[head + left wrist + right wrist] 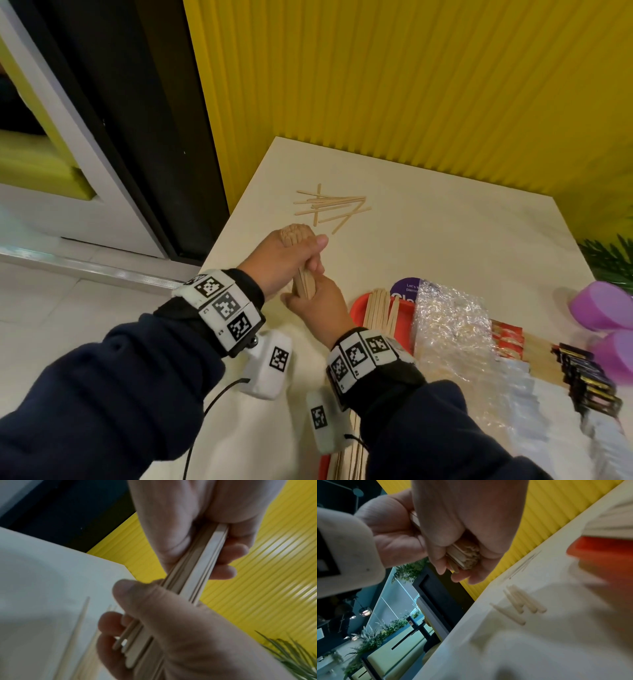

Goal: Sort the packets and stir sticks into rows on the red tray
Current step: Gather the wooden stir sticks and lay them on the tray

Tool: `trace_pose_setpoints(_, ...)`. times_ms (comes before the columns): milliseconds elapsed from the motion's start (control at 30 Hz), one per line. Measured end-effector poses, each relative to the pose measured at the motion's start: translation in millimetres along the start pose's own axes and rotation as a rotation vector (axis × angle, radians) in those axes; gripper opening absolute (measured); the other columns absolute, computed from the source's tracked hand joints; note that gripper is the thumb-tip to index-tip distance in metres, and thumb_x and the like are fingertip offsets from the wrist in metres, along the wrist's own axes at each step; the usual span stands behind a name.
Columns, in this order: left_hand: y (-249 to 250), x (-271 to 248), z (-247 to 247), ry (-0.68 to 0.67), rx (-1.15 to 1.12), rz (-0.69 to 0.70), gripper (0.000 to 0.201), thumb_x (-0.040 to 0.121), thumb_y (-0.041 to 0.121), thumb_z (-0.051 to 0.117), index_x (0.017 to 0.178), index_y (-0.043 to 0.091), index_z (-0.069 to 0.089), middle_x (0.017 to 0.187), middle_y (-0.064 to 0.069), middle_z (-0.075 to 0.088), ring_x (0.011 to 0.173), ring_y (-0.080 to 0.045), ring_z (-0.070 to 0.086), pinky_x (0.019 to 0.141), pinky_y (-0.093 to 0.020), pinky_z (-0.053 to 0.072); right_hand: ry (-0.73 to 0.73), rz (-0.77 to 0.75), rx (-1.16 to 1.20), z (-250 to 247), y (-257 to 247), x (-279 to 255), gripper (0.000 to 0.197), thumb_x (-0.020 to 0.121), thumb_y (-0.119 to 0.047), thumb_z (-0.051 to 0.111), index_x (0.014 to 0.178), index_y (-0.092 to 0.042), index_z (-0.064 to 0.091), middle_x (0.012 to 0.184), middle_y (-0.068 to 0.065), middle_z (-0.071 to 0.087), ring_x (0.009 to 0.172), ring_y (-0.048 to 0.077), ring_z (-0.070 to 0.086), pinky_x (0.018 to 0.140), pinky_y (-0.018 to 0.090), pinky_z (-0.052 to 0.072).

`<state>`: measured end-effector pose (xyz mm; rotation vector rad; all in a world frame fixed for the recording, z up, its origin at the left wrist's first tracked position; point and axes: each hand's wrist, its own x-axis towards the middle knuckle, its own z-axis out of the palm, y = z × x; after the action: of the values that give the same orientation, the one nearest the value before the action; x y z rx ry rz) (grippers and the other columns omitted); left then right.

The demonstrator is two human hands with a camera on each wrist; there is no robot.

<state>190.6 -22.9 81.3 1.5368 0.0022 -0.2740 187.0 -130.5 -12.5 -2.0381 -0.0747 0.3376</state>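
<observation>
Both hands close around one bundle [306,281] of wooden stir sticks, held nearly upright just above the near left part of a pale table [445,240]. The left hand [289,260] wraps the upper part of the bundle, fingers curled tight and thumb laid across the front, with the stick ends poking out above its fist. The right hand [320,303] grips the lower part from underneath, its fingers curled round the sticks; the left wrist view shows the thumb pressed along the bundle and several stick ends fanning out past the fingers [109,622]. The right wrist view looks up at the bundle's end, packed between the curled fingers. Farther back on the table, a loose pile of sticks [330,207] lies scattered and crossed, well apart from the hands. To the right of the hands sits the red tray [358,308], with a row of sticks [380,308] lying side by side at its far left corner. Beside them on the tray lie a crinkled clear plastic wrap [452,329], red packets [508,337], pale blue-white packets [524,387] and dark packets [585,380], each kind grouped in its own row. Two purple tubs [603,308] stand at the right edge, blurred. A ribbed yellow wall [411,85] rises behind the table.
</observation>
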Motion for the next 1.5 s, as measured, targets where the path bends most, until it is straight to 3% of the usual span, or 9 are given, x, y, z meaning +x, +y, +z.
trace_pose_setpoints(100,8,-1,18,0.0,-0.121,-0.044,0.035,0.095,0.013,0.049,0.06,0.012,0.043,0.044,0.004,0.044,0.051,-0.013,0.049,0.062,-0.027,0.043,0.004,-0.013,0.047,-17,-15,-24,0.003,0.083,-0.016,0.059,0.084,-0.017,0.056,0.068,-0.005,0.061,0.058,0.01,0.059,0.061,0.028,0.053)
trace_pose_setpoints(300,11,1,51,-0.049,-0.219,-0.126,0.027,0.094,0.02,0.051,0.068,0.013,0.047,0.047,0.004,0.047,0.052,-0.01,0.05,0.072,-0.028,0.042,0.069,-0.017,0.071,-43,-21,-58,0.023,0.087,-0.007,0.051,0.072,-0.02,0.042,0.061,-0.002,0.048,0.048,0.01,0.044,0.046,0.021,0.039)
trace_pose_setpoints(500,-8,0,82,-0.119,-0.191,-0.28,0.015,0.089,0.0,0.055,0.088,0.013,0.048,0.076,-0.008,0.054,0.072,-0.016,0.054,0.07,-0.025,0.051,0.136,0.147,0.054,-56,2,-76,0.003,0.089,-0.011,0.05,0.088,-0.013,0.051,0.067,-0.004,0.048,0.052,0.008,0.044,0.05,0.021,0.037)
trace_pose_setpoints(800,-22,9,112,-0.092,-0.2,-0.511,0.008,0.092,0.001,0.05,0.085,0.004,0.048,0.068,-0.009,0.049,0.06,-0.017,0.05,0.055,-0.023,0.049,0.137,0.271,0.072,-79,3,-90,0.022,0.083,-0.008,0.059,0.102,-0.016,0.052,0.091,0.003,0.062,0.082,0.022,0.062,0.076,0.034,0.052)
trace_pose_setpoints(967,-32,11,124,-0.05,-0.072,-0.526,0.039,0.087,0.009,0.062,0.123,-0.003,0.051,0.099,-0.011,0.063,0.092,-0.021,0.058,0.092,-0.033,0.046,0.123,0.32,-0.076,-76,8,-77,0.038,0.094,-0.009,0.046,0.13,0.0,0.039,0.105,0.012,0.061,0.091,0.026,0.062,0.081,0.036,0.052)
trace_pose_setpoints(1100,-37,12,118,-0.055,-0.038,-0.529,0.039,0.091,0.023,0.058,0.126,0.006,0.051,0.1,-0.002,0.058,0.092,-0.014,0.052,0.099,-0.031,0.039,0.138,0.404,0.026,-84,15,-73,0.015,0.095,-0.008,0.041,0.097,-0.001,0.054,0.068,0.0,0.05,0.057,0.011,0.048,0.051,0.019,0.041)
trace_pose_setpoints(1200,-40,12,109,-0.021,-0.042,-0.582,0.052,0.093,0.034,0.054,0.138,0.011,0.04,0.138,-0.006,0.046,0.123,-0.02,0.043,0.105,-0.035,0.029,0.123,0.524,0.06,-89,20,-70,0.02,0.093,-0.006,0.042,0.074,-0.01,0.046,0.065,0.003,0.049,0.049,0.011,0.045,0.041,0.017,0.037)
trace_pose_setpoints(1367,-44,10,103,-0.019,-0.091,-0.679,0.062,0.094,0.04,0.046,0.145,0.01,0.026,0.151,-0.008,0.029,0.138,-0.024,0.026,0.113,-0.047,0.022,0.104,0.639,0.062,-88,24,-62,0.024,0.091,-0.006,0.045,0.068,-0.012,0.041,0.068,0.001,0.045,0.065,0.017,0.05,0.052,0.019,0.038)
trace_pose_setpoints(1500,-44,11,103,-0.049,-0.092,-0.717,0.062,0.095,0.042,0.043,0.146,0.014,0.024,0.153,-0.009,0.024,0.14,-0.031,0.022,0.113,-0.048,0.019,0.156,0.657,0.004,-82,20,-59,0.011,0.089,-0.009,0.047,0.079,-0.008,0.048,0.095,0.01,0.058,0.095,0.027,0.059,0.078,0.029,0.049)
